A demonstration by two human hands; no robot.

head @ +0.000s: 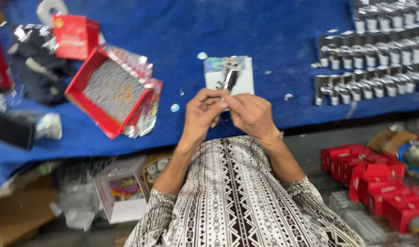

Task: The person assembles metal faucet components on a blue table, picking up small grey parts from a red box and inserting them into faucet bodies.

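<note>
Both hands, left (201, 113) & right (250, 113), pinch card (243, 80) w/ keys (228, 75) at 12 o'clock; light, bendy—grip edges.

One view only, from a camera worn on the person's head, looking steeply down and forward over the patterned shirt (237, 201) to the blue-covered bench (264, 27). It sits close, with both forearms filling the middle and floor clutter showing along the lower edge of the frame
</note>
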